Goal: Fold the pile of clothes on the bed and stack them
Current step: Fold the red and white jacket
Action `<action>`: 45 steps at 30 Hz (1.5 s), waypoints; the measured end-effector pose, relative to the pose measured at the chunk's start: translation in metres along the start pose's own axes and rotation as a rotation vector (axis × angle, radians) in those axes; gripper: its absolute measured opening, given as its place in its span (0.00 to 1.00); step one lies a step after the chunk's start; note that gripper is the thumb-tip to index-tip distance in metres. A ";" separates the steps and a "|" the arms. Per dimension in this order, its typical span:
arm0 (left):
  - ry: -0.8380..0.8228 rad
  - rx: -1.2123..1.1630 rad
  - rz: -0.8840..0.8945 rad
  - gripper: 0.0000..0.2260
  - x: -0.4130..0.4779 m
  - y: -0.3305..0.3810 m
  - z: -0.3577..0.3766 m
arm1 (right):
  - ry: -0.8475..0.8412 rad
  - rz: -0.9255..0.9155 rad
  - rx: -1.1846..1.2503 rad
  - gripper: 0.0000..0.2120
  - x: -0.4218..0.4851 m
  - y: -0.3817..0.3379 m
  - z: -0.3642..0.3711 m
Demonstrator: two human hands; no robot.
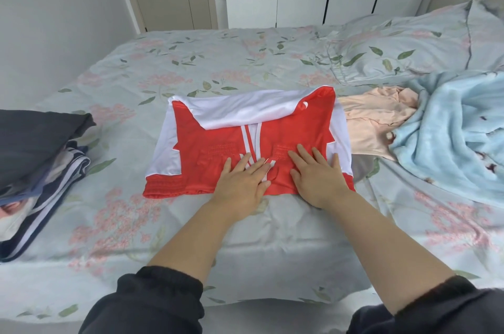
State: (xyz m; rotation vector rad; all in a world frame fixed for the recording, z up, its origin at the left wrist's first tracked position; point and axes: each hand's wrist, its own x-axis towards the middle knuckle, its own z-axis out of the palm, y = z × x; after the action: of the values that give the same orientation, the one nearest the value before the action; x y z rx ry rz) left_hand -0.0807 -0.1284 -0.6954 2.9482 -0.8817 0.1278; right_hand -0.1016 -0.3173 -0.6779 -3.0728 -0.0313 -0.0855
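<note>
1. Grip: our left hand (241,181) and right hand (316,175) both lie palm-down with fingers straight and spread. They press, they clasp nothing. They sit side by side with a narrow gap between them.
2. Under them is the red garment (218,140), lying in the middle of the bed (191,60). It is partly folded, with a white panel doubled over its far half. The ribbed red hem faces us at six o'clock. Our palms rest on its near edge, somewhat right of centre.
3. Our reading: this is the smoothing pass before the next fold.
4. To do it well, we would sweep the palms apart, toward nine and three o'clock, so creases run out at the edges. Light pressure seems best, since the cloth looks slick and may slide on the sheet.
5. The near corner at seven o'clock has no hand on it and looks puckered. It wants a pass too.
6. The white flap at twelve o'clock sits skewed. We would square it first, or the fold may come out crooked.
7. At three o'clock a crumpled peach garment (373,121) lies against the red one's edge. Beyond it is a blue blanket (458,129).
8. A grey scrap (364,170) shows at four o'clock, seemingly tucked beneath. It could drag along when we lift.
9. At nine o'clock, well apart, stands the stack of folded clothes (35,148), the likely destination.
</note>
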 end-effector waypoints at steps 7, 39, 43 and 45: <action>-0.002 -0.066 0.074 0.29 -0.006 -0.016 -0.008 | -0.077 0.000 0.042 0.32 -0.002 0.008 -0.004; -0.017 0.193 -0.064 0.27 -0.055 -0.078 -0.039 | 0.083 -0.278 -0.117 0.13 -0.020 -0.037 -0.021; -0.023 0.166 -0.004 0.27 -0.072 -0.070 -0.049 | 0.060 -0.305 -0.132 0.19 -0.039 -0.036 -0.029; -0.038 0.142 0.032 0.21 -0.081 -0.062 -0.055 | 0.050 -0.333 -0.167 0.20 -0.049 -0.034 -0.032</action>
State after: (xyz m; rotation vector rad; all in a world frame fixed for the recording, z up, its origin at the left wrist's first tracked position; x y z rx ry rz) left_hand -0.1176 -0.0284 -0.6503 3.0771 -0.9644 0.1422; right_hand -0.1528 -0.2866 -0.6469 -3.1953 -0.5606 -0.1902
